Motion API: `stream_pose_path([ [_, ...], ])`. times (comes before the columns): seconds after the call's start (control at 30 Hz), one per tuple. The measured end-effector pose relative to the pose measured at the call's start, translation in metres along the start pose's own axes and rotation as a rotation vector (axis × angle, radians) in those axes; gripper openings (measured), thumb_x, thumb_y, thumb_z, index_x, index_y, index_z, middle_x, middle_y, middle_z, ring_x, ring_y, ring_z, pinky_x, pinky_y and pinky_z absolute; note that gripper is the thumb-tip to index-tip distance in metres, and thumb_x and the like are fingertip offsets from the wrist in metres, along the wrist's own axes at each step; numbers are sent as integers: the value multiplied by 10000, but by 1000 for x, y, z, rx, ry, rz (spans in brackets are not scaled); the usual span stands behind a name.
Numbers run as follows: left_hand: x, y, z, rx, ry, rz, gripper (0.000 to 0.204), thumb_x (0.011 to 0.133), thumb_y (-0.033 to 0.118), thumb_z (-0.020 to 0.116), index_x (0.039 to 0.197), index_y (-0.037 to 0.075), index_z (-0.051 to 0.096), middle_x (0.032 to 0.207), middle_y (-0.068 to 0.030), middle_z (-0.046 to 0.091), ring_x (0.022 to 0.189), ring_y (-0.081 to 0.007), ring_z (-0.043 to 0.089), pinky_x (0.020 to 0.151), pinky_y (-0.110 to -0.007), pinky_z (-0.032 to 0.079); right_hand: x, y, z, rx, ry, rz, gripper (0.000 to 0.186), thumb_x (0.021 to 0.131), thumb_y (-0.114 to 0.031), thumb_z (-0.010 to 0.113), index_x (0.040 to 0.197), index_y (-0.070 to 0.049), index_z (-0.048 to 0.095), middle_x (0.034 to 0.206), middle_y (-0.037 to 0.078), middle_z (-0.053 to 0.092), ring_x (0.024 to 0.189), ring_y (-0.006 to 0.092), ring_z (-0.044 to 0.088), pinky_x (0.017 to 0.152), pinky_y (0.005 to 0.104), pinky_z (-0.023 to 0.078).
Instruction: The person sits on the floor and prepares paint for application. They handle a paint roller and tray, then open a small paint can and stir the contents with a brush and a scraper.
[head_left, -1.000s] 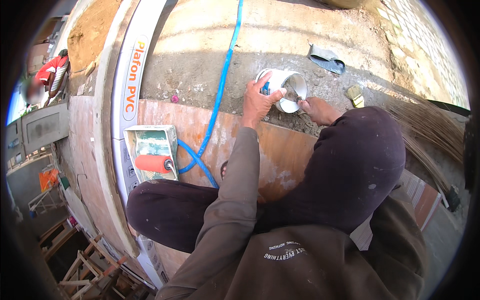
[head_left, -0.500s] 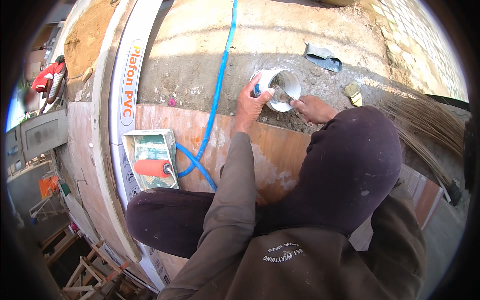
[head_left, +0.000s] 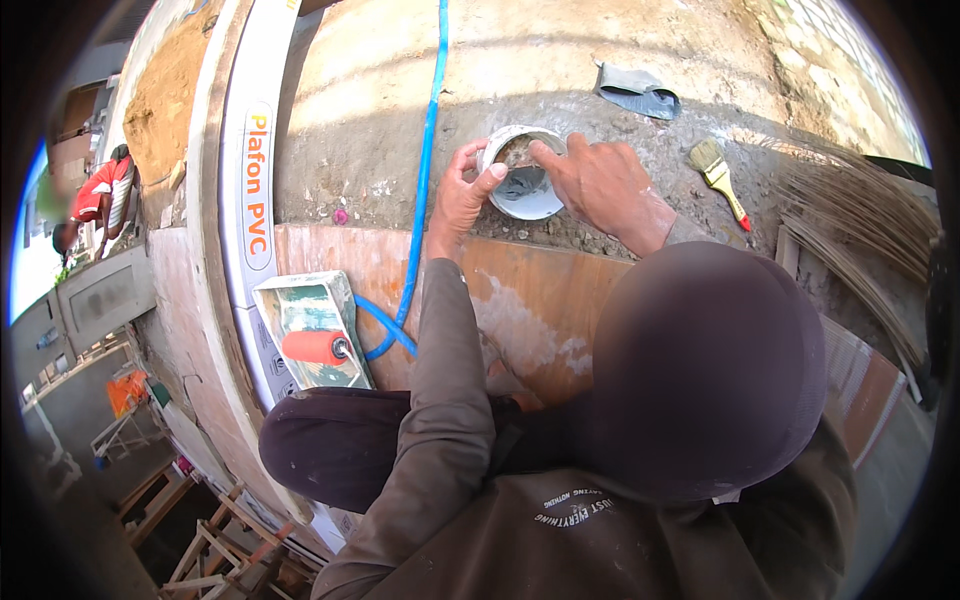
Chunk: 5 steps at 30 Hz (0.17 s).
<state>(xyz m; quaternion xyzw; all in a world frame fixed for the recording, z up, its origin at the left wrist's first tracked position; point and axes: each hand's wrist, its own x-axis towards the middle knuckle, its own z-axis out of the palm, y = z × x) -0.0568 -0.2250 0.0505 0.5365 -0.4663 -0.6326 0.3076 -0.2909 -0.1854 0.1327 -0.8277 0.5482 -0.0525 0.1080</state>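
Note:
A small white bucket (head_left: 527, 205) stands tilted on the rough ground in front of me, with greyish, wet-looking residue inside. My left hand (head_left: 463, 190) is closed on the bucket's left side, thumb at the rim. My right hand (head_left: 605, 185) reaches over the right rim, its fingers bent and the index finger pointing into the mouth. What the right fingers grip is hidden by the hand. To the right lies a paintbrush (head_left: 718, 180) with a yellow, red-tipped handle.
A paint tray (head_left: 353, 310) with a red roller (head_left: 312, 347) sits at left beside a blue hose (head_left: 425, 165) and a long white panel box (head_left: 262, 80). A grey cloth-like piece (head_left: 640, 92) and a twig broom (head_left: 860, 210) lie right. A person (head_left: 100, 195) bends far left.
My right hand has risen from the bucket's lower right rim to over its mouth. The bucket's opening has turned more toward me. The paintbrush handle, earlier hidden by my knee, now shows.

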Motion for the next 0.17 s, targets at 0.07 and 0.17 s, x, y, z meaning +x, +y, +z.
stream_pose_path([
  [0.07, 7, 5, 7, 14, -4, 83, 798, 792, 446, 867, 1405, 47, 549, 1239, -131, 630, 1036, -203, 647, 824, -330, 554, 7, 2, 10, -6, 69, -29, 330, 917, -187, 640, 1228, -105, 567, 825, 152, 666, 681, 311, 721, 598, 400, 569],
  [0.17, 15, 5, 11, 54, -12, 74, 747, 824, 417, 851, 1422, 80, 556, 1323, -117, 614, 1069, -215, 647, 900, -317, 543, 9, 0, 48, -72, -34, -4, 546, 911, -172, 651, 1438, -167, 511, 875, 155, 679, 730, 309, 732, 618, 405, 577],
])
